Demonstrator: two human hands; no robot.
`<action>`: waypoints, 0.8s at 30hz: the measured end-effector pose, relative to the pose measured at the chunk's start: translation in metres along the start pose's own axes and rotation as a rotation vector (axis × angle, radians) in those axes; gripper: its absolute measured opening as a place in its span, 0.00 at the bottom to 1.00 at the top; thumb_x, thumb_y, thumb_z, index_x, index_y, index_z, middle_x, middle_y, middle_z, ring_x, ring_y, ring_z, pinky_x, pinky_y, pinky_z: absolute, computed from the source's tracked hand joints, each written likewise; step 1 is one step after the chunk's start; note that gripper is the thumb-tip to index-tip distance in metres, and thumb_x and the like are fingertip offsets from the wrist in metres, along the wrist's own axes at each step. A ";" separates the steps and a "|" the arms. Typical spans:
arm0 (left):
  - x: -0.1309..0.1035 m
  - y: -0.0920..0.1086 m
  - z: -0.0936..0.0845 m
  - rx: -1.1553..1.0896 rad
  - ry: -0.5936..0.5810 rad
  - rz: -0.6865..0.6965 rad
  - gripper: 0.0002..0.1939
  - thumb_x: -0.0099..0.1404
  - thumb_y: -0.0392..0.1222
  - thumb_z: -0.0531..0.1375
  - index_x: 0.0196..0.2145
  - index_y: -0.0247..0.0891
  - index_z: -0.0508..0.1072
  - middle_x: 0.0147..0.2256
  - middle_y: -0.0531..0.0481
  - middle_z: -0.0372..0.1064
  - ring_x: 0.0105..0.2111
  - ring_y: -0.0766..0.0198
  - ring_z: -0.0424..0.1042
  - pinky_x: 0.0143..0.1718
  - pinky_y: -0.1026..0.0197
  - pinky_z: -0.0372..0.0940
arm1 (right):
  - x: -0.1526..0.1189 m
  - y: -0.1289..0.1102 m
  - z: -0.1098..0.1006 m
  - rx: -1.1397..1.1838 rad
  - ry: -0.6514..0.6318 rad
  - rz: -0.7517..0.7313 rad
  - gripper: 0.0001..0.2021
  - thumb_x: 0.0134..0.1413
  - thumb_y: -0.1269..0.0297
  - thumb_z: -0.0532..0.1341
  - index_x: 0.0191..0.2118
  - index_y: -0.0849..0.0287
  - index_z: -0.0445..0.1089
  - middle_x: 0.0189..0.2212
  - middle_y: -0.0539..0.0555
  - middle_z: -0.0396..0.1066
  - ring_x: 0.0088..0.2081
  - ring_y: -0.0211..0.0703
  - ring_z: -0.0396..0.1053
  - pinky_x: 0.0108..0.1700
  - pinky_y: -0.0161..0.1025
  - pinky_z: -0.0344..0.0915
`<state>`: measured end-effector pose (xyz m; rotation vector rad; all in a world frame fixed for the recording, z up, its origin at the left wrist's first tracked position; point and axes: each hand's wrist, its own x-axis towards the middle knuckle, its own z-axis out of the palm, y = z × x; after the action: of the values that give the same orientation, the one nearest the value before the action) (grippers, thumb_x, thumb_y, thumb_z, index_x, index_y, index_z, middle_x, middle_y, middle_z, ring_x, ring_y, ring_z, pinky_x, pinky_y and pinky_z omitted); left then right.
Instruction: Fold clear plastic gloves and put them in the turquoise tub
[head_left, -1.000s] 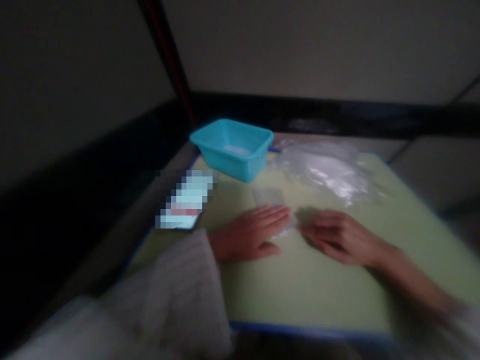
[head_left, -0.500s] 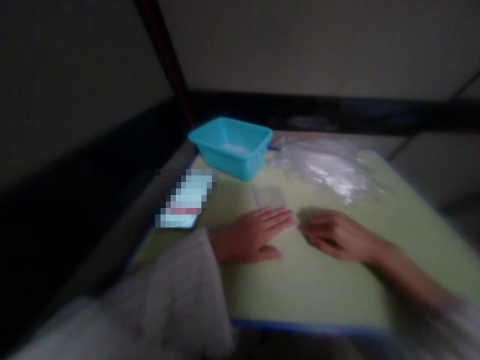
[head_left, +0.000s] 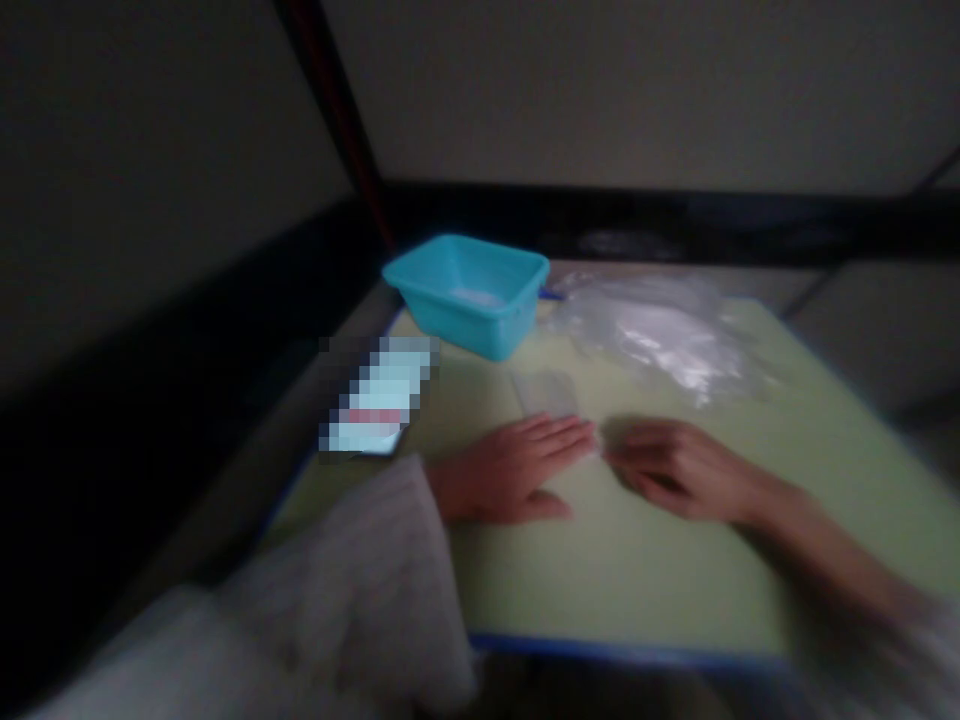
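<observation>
A small, clear plastic bag (head_left: 549, 393) lies flat on the table, partly covered by my left hand (head_left: 517, 468). That hand is palm down, its fingers stretched out over the bag and its thumb apart. To its right, my right hand (head_left: 679, 465) is closed, with thumb and fingers pinched together. Its fingertips meet the whitish right edge of the bag, just beyond my left fingertips. Blur and the fingers hide exactly how much of that edge is in the pinch.
A turquoise plastic basin (head_left: 469, 318) stands at the far left of the yellow-green table (head_left: 622, 580), something pale inside it. A heap of clear plastic bags (head_left: 667, 345) lies at the far right. A phone (head_left: 382, 400), its screen lit and pixelated, is by the left edge. Dark walls stand behind.
The whole view has shifted slightly, so everything sits a little further right. Both hands keep nearly the same pose around the small bag.
</observation>
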<state>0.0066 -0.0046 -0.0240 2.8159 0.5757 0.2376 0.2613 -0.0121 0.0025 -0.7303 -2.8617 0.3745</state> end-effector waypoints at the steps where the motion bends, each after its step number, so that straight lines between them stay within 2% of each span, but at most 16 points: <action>1: 0.000 0.000 0.000 -0.001 -0.002 0.001 0.36 0.67 0.55 0.50 0.65 0.35 0.45 0.66 0.42 0.40 0.66 0.57 0.38 0.65 0.52 0.36 | 0.000 0.000 0.000 -0.010 -0.001 -0.003 0.13 0.60 0.69 0.50 0.40 0.64 0.71 0.29 0.57 0.69 0.33 0.44 0.64 0.37 0.41 0.61; 5: 0.001 0.000 -0.001 0.000 -0.020 -0.002 0.36 0.67 0.55 0.51 0.65 0.35 0.45 0.66 0.42 0.40 0.66 0.57 0.39 0.65 0.53 0.36 | -0.001 0.002 0.003 -0.081 0.043 -0.062 0.14 0.60 0.68 0.49 0.37 0.64 0.72 0.27 0.57 0.68 0.32 0.45 0.64 0.36 0.42 0.61; 8: 0.002 0.000 -0.001 -0.001 -0.023 0.000 0.36 0.67 0.54 0.51 0.65 0.34 0.45 0.66 0.42 0.40 0.66 0.56 0.39 0.65 0.52 0.36 | -0.002 0.004 0.005 -0.112 0.102 -0.088 0.15 0.61 0.66 0.49 0.42 0.65 0.72 0.29 0.58 0.70 0.33 0.46 0.65 0.37 0.43 0.62; 12: 0.002 -0.001 0.000 -0.014 0.001 0.013 0.36 0.67 0.55 0.51 0.65 0.32 0.46 0.66 0.40 0.40 0.66 0.56 0.39 0.65 0.53 0.36 | -0.002 0.007 0.006 -0.104 0.079 -0.073 0.16 0.61 0.66 0.49 0.46 0.65 0.71 0.32 0.60 0.72 0.36 0.47 0.67 0.39 0.45 0.63; 18: 0.002 -0.002 -0.002 -0.010 -0.001 0.017 0.36 0.67 0.55 0.51 0.65 0.34 0.47 0.66 0.41 0.41 0.66 0.55 0.40 0.65 0.52 0.37 | 0.000 0.005 0.003 -0.074 0.030 -0.028 0.14 0.61 0.67 0.50 0.39 0.63 0.72 0.29 0.58 0.71 0.33 0.45 0.66 0.37 0.42 0.62; 24: 0.001 -0.002 -0.004 -0.023 0.013 0.027 0.33 0.66 0.55 0.52 0.64 0.43 0.49 0.66 0.46 0.42 0.65 0.52 0.41 0.65 0.48 0.39 | 0.002 0.003 0.001 -0.040 0.027 -0.015 0.13 0.61 0.68 0.50 0.34 0.61 0.71 0.26 0.55 0.68 0.30 0.42 0.64 0.35 0.40 0.60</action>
<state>0.0061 -0.0016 -0.0210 2.8033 0.5350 0.2662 0.2608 -0.0093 0.0012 -0.7152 -2.8551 0.3043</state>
